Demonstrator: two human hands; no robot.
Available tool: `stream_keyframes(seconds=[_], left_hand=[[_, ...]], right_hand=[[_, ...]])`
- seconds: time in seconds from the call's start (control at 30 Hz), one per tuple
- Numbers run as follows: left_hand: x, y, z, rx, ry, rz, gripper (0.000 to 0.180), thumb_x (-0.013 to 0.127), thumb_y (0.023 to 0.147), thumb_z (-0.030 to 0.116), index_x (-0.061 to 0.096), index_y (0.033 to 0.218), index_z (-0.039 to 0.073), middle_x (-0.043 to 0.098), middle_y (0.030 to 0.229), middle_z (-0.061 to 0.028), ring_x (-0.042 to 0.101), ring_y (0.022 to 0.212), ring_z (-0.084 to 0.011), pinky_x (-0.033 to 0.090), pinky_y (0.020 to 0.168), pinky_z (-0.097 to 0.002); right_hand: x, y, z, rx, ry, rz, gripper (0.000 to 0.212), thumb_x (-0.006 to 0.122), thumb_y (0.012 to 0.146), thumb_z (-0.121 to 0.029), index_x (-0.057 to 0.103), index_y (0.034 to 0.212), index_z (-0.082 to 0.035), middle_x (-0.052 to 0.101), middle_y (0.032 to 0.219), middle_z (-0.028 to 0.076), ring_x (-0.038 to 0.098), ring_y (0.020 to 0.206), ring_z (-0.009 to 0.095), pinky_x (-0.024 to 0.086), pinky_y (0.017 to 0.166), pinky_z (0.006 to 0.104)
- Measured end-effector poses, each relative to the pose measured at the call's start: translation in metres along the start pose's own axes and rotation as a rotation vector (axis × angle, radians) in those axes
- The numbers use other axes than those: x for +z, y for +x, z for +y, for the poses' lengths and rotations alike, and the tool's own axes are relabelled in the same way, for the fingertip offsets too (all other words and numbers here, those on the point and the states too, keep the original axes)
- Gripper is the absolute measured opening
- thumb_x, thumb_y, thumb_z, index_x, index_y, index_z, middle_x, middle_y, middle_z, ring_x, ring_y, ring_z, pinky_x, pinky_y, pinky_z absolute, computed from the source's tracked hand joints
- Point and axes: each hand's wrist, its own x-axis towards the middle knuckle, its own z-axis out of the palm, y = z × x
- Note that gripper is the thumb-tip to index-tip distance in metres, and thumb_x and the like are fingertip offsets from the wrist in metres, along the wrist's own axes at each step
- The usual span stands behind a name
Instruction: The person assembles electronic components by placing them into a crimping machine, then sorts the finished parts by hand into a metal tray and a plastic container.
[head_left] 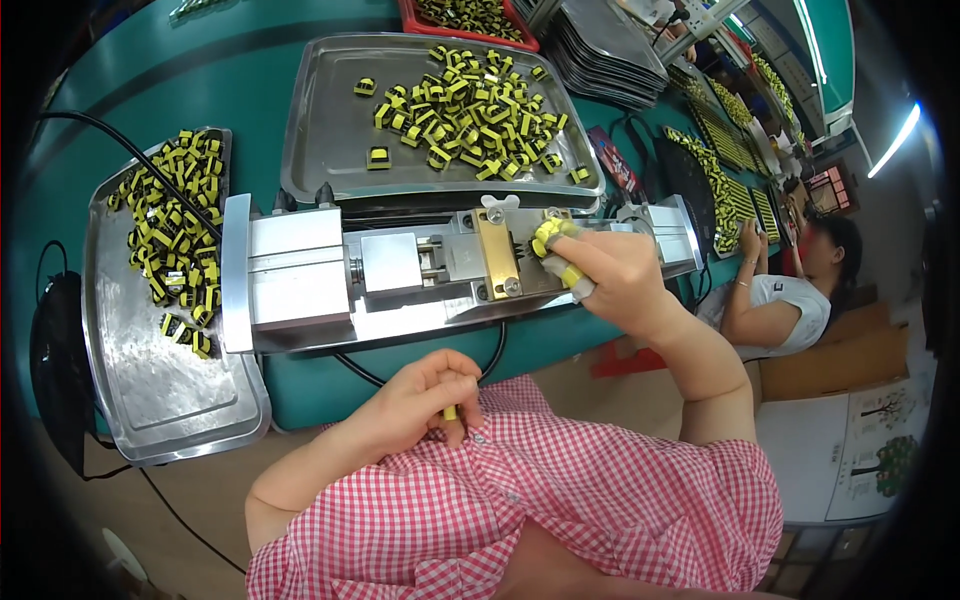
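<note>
My right hand (622, 278) is closed at the right end of a metal clamping fixture (395, 262), beside its brass-coloured plate (495, 258). Its fingertips pinch a blurred yellow part (548, 236), seemingly one of the small yellow-and-black transformers. A yellow-and-white wrapping (574, 281) covers one of that hand's fingers. Closer to my body, my left hand (415, 403) is curled in front of my checked shirt. A small yellow piece (449, 412) shows below its fingers, mostly hidden; it looks like another transformer.
Behind the fixture a metal tray (330, 130) holds a heap of transformers; another tray (190, 400) with more stands at left. A black cable (120, 135) crosses the left tray. Stacked metal trays (605, 50) and a red basket (520, 40) lie farther back. A co-worker (785, 300) sits at right.
</note>
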Motion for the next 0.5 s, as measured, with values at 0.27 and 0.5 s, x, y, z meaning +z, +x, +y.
stream_keyframes(seconds=[0.27, 0.5], left_hand=[[0.003, 0.004, -0.004, 0.104, 0.057, -0.041, 0.028, 0.047, 0.084, 0.000, 0.038, 0.111, -0.003, 0.050, 0.106, -0.0182, 0.055, 0.099, -0.0269, 0.050, 0.081, -0.0347], [0.007, 0.000, -0.001, 0.161, 0.084, -0.038, 0.031, 0.047, 0.084, -0.003, 0.037, 0.114, -0.004, 0.050, 0.111, -0.0222, 0.057, 0.095, -0.0259, 0.051, 0.080, -0.0359]], right_hand=[[-0.001, 0.007, -0.020, 0.021, -0.243, -0.040, 0.022, 0.066, 0.064, -0.004, 0.059, 0.085, -0.001, 0.052, 0.060, 0.006, 0.055, 0.050, 0.020, 0.043, 0.044, 0.0298], [-0.005, 0.006, -0.014, -0.115, -0.176, -0.067, 0.022, 0.064, 0.064, -0.004, 0.058, 0.086, -0.001, 0.051, 0.061, 0.005, 0.053, 0.050, 0.019, 0.042, 0.043, 0.0297]])
